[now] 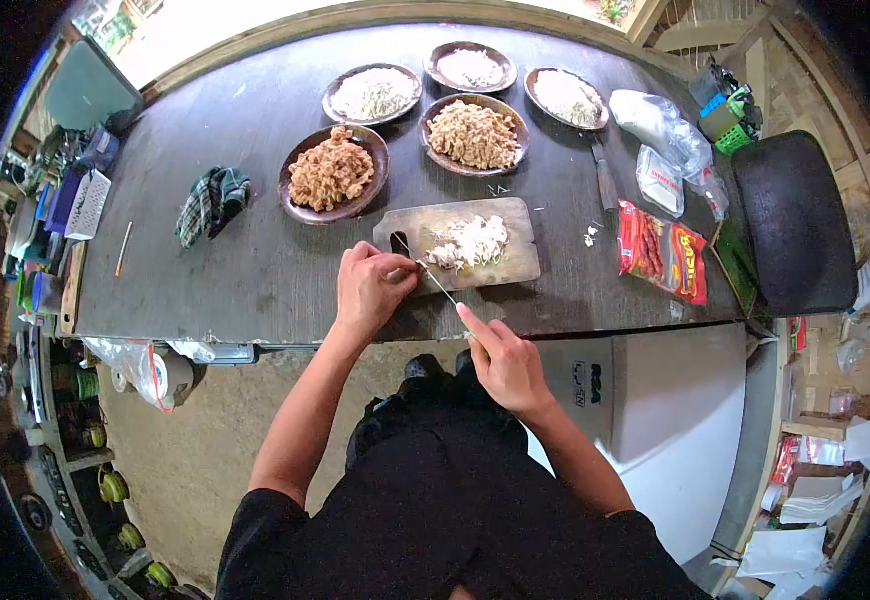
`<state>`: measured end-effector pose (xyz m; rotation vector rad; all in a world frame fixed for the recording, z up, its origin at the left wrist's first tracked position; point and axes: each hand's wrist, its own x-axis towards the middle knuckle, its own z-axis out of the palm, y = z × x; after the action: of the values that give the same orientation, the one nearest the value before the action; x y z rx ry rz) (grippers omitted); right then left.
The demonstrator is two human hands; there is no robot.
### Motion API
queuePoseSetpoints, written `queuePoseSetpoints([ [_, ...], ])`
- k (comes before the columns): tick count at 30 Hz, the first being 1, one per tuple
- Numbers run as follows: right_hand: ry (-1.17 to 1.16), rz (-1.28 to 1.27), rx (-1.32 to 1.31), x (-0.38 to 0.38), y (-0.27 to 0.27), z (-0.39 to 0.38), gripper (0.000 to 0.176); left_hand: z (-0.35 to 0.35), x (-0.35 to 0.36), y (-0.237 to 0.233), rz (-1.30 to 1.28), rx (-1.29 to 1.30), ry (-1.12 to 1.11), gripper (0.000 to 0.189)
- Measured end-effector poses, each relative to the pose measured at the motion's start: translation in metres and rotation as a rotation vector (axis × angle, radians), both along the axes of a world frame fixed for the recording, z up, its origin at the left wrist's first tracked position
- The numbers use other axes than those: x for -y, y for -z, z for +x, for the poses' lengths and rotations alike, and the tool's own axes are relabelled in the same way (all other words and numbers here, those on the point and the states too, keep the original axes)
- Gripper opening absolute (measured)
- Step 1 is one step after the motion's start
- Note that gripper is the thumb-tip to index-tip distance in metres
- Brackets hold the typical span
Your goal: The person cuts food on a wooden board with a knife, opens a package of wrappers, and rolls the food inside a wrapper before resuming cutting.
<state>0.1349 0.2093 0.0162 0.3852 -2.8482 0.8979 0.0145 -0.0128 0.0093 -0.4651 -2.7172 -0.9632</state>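
Observation:
My right hand (507,368) is closed round the handle of a knife (442,287), whose thin blade points up and left over the near edge of the cutting board (522,240). At the board's left near corner is my left hand (375,285), fingers pinched together close to the blade; what they hold, if anything, is too small to tell. Chopped white pieces (477,242) lie in a loose heap across the middle of the board. A dark handle hole shows at the board's left end.
Behind the board stand brown plates of food (382,160). A second knife (605,180), a red packet (663,252) and plastic bags (660,125) lie to the right. On the left are a checked cloth (213,205) and a pen (124,250). A black chair (795,225) adjoins the table's right side.

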Motion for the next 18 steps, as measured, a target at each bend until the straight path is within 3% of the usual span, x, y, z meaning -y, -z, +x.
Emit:
queuePoseSetpoints([
  [10, 0.038, 0.125, 0.016, 0.010, 0.007, -0.009, 0.058, -0.002, -0.001, 0.006, -0.001, -0.078, 0.036, 0.014],
  [18, 0.097, -0.043, -0.001, 0.001, 0.003, -0.014, 0.055, -0.005, -0.005, 0.005, 0.025, -0.091, 0.091, 0.016],
])
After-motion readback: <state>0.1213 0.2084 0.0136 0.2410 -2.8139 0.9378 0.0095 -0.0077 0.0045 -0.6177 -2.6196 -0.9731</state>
